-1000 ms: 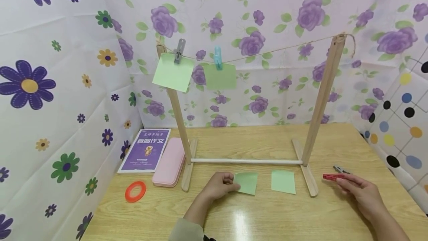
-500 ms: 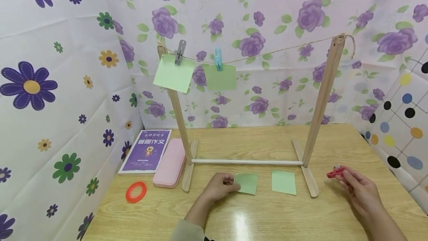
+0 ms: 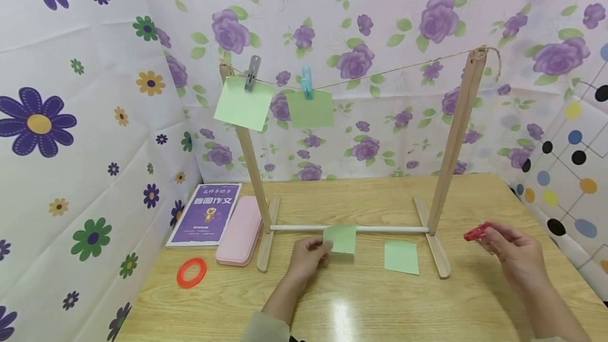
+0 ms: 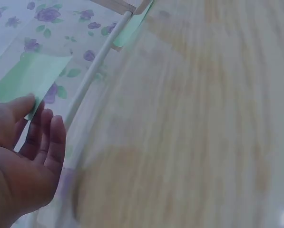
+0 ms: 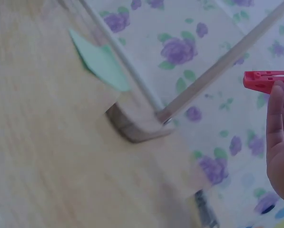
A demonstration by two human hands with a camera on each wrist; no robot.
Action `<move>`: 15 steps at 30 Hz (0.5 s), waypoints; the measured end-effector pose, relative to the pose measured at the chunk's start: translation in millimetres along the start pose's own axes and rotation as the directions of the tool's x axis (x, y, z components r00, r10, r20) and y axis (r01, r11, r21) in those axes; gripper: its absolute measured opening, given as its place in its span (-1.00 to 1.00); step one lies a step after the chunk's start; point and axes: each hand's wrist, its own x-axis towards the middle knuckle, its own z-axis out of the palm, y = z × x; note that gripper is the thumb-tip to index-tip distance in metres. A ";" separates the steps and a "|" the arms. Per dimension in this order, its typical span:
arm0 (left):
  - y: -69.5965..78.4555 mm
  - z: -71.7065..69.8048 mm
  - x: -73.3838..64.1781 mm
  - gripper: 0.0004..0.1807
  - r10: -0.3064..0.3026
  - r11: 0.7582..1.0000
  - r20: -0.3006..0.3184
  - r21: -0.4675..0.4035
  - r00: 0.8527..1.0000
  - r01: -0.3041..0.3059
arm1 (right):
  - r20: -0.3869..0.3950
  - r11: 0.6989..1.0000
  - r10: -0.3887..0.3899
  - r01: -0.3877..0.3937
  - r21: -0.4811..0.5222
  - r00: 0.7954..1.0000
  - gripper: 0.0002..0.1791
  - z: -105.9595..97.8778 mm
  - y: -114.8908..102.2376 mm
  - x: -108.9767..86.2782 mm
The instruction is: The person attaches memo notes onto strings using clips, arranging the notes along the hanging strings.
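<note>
Between thumb and fingers, my left hand [image 3: 306, 260] pinches the left edge of a green paper square [image 3: 340, 239], raised off the table in front of the white rod [image 3: 394, 229]. My right hand [image 3: 518, 252] holds a red clothespin [image 3: 476, 232] above the table, right of the wooden stand [image 3: 456, 146]; the right wrist view shows this clothespin [image 5: 265, 80] at the fingertips. Another green paper square [image 3: 401, 257] lies on the table. From the twine [image 3: 394, 70] hang two green papers, one [image 3: 244, 103] under a grey clothespin [image 3: 253, 73], one [image 3: 311, 110] under a blue clothespin [image 3: 306, 82].
At the left lie a purple booklet [image 3: 204, 214], a pink case [image 3: 239, 231] and a red-orange ring [image 3: 191, 272]. A grey clothespin [image 5: 206, 209] rests near the stand's right foot [image 5: 137, 126]. Patterned cloth [image 3: 356, 146] encloses the table's back and sides.
My left hand has lifted the green paper square off the table, up and slightly left. My right hand has raised the red clothespin from the table and tilted it.
</note>
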 end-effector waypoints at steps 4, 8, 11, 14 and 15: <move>11.5 1.7 2.9 -0.68 0.011 1.000 -0.060 -0.020 0.998 -0.012 | 0.043 0.991 -0.075 0.079 -0.109 0.996 -0.68 22.2 -17.2 6.3; 33.1 4.1 7.3 -0.66 0.044 0.999 -0.095 -0.008 0.994 -0.045 | 0.078 0.949 -0.151 0.166 -0.267 0.986 -0.75 46.6 -38.8 14.8; 54.4 6.8 9.8 -0.64 0.089 0.996 -0.118 -0.015 0.989 -0.091 | 0.102 0.910 -0.208 0.231 -0.345 0.973 -0.83 64.9 -53.6 22.3; 74.5 9.8 12.3 -0.63 0.117 0.991 -0.144 -0.046 0.983 -0.125 | 0.132 0.893 -0.240 0.272 -0.359 0.962 -0.87 81.6 -64.6 29.0; 80.3 10.9 13.0 -0.62 0.124 0.989 -0.150 -0.056 0.981 -0.134 | 0.141 0.889 -0.249 0.284 -0.360 0.958 -0.87 86.5 -67.2 30.9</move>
